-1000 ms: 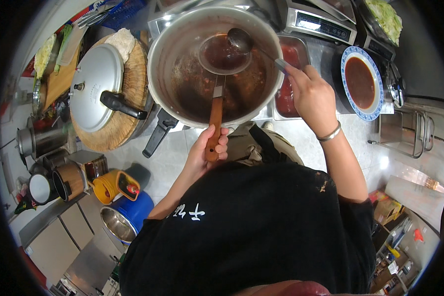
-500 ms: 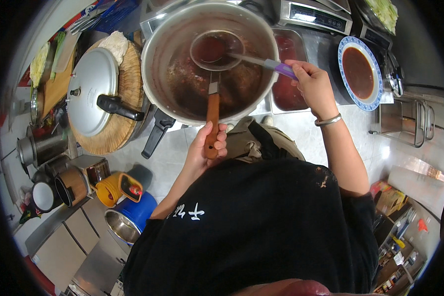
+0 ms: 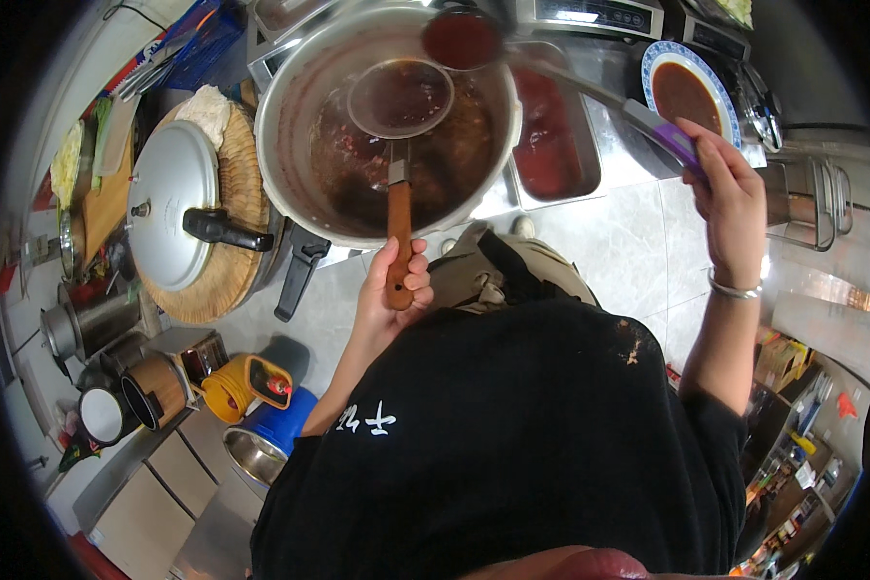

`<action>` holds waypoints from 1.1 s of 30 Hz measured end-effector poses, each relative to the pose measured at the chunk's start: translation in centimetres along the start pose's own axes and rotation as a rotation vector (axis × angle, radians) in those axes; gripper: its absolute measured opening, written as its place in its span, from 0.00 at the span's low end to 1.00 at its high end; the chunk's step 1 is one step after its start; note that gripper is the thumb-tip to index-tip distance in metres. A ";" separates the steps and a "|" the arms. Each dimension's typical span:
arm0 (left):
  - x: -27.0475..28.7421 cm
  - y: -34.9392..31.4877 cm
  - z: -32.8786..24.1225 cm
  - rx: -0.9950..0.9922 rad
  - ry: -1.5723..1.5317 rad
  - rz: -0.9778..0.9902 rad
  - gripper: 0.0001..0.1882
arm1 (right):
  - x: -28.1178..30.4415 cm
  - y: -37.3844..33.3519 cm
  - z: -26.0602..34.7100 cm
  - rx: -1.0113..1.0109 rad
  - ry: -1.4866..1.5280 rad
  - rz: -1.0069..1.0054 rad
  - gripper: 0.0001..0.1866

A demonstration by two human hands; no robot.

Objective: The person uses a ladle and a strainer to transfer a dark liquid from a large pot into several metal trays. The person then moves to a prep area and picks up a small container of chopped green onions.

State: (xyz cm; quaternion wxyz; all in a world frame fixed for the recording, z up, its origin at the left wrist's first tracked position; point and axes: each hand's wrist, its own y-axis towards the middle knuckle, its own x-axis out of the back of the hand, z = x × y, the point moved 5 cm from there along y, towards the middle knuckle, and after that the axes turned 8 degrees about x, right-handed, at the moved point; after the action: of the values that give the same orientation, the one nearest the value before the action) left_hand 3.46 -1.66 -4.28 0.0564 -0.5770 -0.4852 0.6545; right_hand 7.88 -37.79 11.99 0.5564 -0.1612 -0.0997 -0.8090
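Wooden-handled strainer (image 3: pixel 399 172) inside the pot (image 3: pixel 288 126) is clasped by the left hand (image 3: pixel 393 278) as the right hand (image 3: pixel 732 203) grips a ladle (image 3: pixel 462 41) above the pot's far-right rim.

White characters (image 3: pixel 369 421) on black shirt (image 3: pixel 512 425), blurred cooker-panel markings (image 3: pixel 604 15)

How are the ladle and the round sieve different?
The sieve has a brown wooden handle, but the ladle has a grey one with a purple end. The left hand holds the sieve, while the right hand holds the ladle. The sieve's head shows inside the pot's opening; the ladle's bowl looks blurry and overlaps its far rim. Both have a round end on a long handle.
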 end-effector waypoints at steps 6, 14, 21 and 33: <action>-0.3 -0.1 0.0 -0.005 -0.012 0.022 0.20 | 5.7 -2.3 -0.9 0.012 -0.076 -0.114 0.15; -0.8 -0.4 0.1 -0.026 -0.018 -0.030 0.18 | 7.6 -3.4 -6.2 -0.040 -0.232 -0.146 0.14; -0.8 -0.4 0.2 -0.026 -0.036 -0.055 0.17 | 4.8 -3.8 -6.8 0.280 -0.609 -0.114 0.12; 0.1 0.3 0.2 -0.023 -0.082 0.078 0.19 | -3.9 -2.7 2.1 0.818 -0.653 -0.036 0.12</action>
State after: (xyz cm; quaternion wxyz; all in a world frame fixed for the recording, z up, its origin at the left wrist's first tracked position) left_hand 3.42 -1.89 -4.60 0.0043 -0.5688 -0.4718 0.6737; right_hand 6.98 -32.73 12.54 0.4997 -0.1728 -0.5786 -0.6210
